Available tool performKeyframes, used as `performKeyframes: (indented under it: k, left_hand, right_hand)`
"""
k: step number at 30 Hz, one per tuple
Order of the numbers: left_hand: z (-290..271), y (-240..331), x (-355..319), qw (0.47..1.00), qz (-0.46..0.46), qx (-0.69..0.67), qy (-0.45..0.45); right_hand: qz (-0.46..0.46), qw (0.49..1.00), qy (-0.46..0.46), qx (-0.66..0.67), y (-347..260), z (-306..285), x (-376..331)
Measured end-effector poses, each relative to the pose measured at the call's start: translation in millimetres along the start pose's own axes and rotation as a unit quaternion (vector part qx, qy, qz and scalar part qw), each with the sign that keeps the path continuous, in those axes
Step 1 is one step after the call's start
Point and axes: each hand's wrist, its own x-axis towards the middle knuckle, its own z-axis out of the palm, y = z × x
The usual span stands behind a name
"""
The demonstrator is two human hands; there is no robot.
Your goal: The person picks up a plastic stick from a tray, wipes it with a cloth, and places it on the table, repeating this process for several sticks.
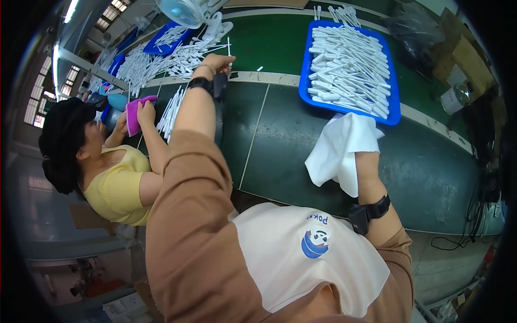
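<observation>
My left hand (217,63) reaches far out over the green table (280,134) and pinches a thin white plastic stick (229,49) at the edge of a loose heap of white plastic pieces (161,62). My right hand (362,159) is mostly wrapped in a white cloth (339,148) that it grips, just in front of a blue tray (397,105) full of white plastic pieces. Both wrists wear black bands.
A person in a yellow top sits at my left, a hand on a purple cloth (134,113). More blue trays (167,40) and a small fan (183,11) stand at the far side. A cardboard box (468,59) and cables lie at right.
</observation>
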Motion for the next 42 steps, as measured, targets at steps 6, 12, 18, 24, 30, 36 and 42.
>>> performKeyframes:
  k: [6,12,18,24,30,36,42]
  left_hand:
    - [73.1,19.6,-123.3,0.836,0.261,-0.375,-0.305]
    - [131.0,23.6,-198.1,0.784,0.246,-0.397,-0.41]
    - [159.4,26.4,-209.4,0.785,0.192,-0.441,-0.39]
    - [175.4,19.2,-207.9,0.832,0.22,-0.38,-0.341]
    - [163.3,20.7,-219.1,0.813,0.222,-0.389,-0.371]
    - [153.9,19.4,-227.7,0.793,0.211,-0.426,-0.381]
    - [149.5,18.7,-237.5,0.79,0.23,-0.406,-0.398]
  right_hand:
    - [-0.049,0.994,-0.032,-0.09,-0.6,-6.2,3.2]
    - [-0.067,0.984,-0.042,-0.159,-9.5,-0.1,3.1]
    - [-0.071,0.98,-0.051,-0.181,-11.4,-0.6,5.6]
    - [-0.068,0.98,-0.051,-0.178,-11.8,-6.9,7.9]
    - [-0.092,0.989,0.046,-0.11,-34.0,-13.9,6.3]
    - [-0.077,0.993,0.051,0.075,-30.4,10.4,-4.7]
    - [0.106,0.954,-0.093,0.265,-5.0,24.3,-3.9]
